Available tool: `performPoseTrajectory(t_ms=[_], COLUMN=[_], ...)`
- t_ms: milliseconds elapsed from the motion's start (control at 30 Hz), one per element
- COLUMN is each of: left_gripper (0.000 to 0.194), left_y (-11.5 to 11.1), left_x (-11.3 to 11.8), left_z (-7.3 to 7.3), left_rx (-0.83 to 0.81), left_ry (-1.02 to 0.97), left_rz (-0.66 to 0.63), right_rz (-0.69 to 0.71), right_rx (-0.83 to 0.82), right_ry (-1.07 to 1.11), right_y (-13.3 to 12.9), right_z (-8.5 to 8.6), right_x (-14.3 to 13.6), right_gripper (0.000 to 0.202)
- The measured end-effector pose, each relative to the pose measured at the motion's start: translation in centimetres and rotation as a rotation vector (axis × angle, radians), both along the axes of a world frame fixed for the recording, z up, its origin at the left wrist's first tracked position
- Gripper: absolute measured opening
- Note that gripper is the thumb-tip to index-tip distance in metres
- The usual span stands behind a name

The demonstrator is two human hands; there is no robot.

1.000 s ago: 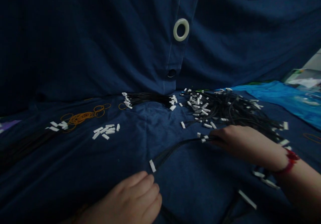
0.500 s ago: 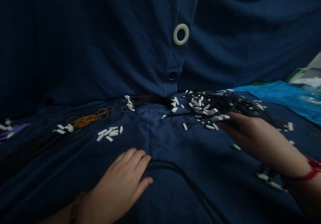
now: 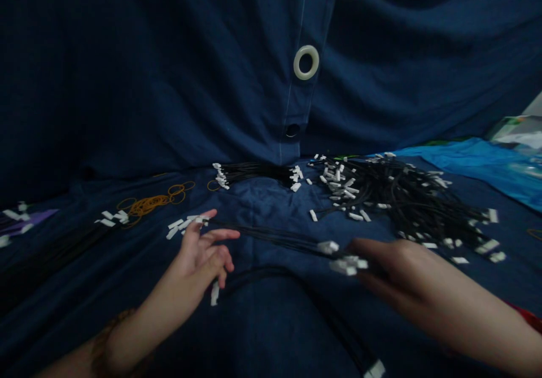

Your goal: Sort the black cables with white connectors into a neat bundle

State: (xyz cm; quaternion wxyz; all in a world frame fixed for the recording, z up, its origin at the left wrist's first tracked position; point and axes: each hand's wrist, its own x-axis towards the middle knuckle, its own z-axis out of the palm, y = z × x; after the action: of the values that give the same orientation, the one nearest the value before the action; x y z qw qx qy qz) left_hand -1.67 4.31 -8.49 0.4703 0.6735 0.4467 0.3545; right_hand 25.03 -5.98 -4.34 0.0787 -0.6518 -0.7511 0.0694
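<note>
My right hand [image 3: 393,271] is closed on several black cables [image 3: 279,237] with white connectors [image 3: 349,264] near its fingertips. These cables stretch left to my left hand [image 3: 207,248], whose fingers are spread apart, with a white connector at its fingertips. Below, other black cables [image 3: 313,293] curve across the blue cloth, one white end [image 3: 215,293] just under my left hand and another at the bottom edge. A tangled pile of black cables [image 3: 406,192] with white connectors lies behind my right hand.
A neat cable bundle [image 3: 258,172] lies at the back centre. Orange rubber bands [image 3: 150,204] and loose white pieces [image 3: 173,228] are at left, near long dark cables [image 3: 59,251]. Blue fabric [image 3: 483,161] lies at far right. A dark blue curtain [image 3: 190,84] hangs behind.
My right hand has drawn cables out of the pile towards me. My left hand has lifted off the curved cables and opened out, uncovering their white end.
</note>
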Motion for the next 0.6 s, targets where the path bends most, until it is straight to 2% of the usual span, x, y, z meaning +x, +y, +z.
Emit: performPoseTrajectory(t_ms=[67,100,167,233,300,367,500,600], left_gripper=[0.045,0.039,0.028,0.023,0.025,0.031,0.026,0.028], left_y=[0.4,0.7,1.0,1.1,0.8,0.2,-1.0,-1.3], left_x=[0.2,0.1,-0.5,-1.2,-1.7,-1.7,-0.8,-0.3], left_z=[0.2,0.1,-0.4,-0.9,-1.2,-1.2,-1.0,-1.1], left_rx=[-0.215,-0.229,-0.041,0.285,0.528,0.624,0.746,0.74], left_ry=[-0.164,-0.123,0.13,0.457,0.691,0.849,1.154,1.236], left_rz=[0.032,0.043,-0.005,-0.143,-0.298,-0.411,-0.47,-0.424], right_rz=[0.051,0.069,0.117,0.165,0.203,0.246,0.308,0.152], right_rx=[-0.12,-0.139,-0.104,-0.015,0.094,0.175,0.149,0.116], right_ry=[-0.091,-0.152,-0.239,-0.285,-0.325,-0.407,-0.557,-0.522], right_y=[-0.2,-0.4,-1.0,-1.6,-2.3,-2.8,-2.5,-0.8], right_z=[-0.9,-1.4,-2.5,-3.3,-3.9,-4.2,-4.4,-4.0], right_x=[-1.2,-1.7,-2.7,-3.3,-3.5,-3.5,-2.9,-1.7], right_gripper=[0.01,0.008,0.008,0.013,0.014,0.009,0.026,0.024])
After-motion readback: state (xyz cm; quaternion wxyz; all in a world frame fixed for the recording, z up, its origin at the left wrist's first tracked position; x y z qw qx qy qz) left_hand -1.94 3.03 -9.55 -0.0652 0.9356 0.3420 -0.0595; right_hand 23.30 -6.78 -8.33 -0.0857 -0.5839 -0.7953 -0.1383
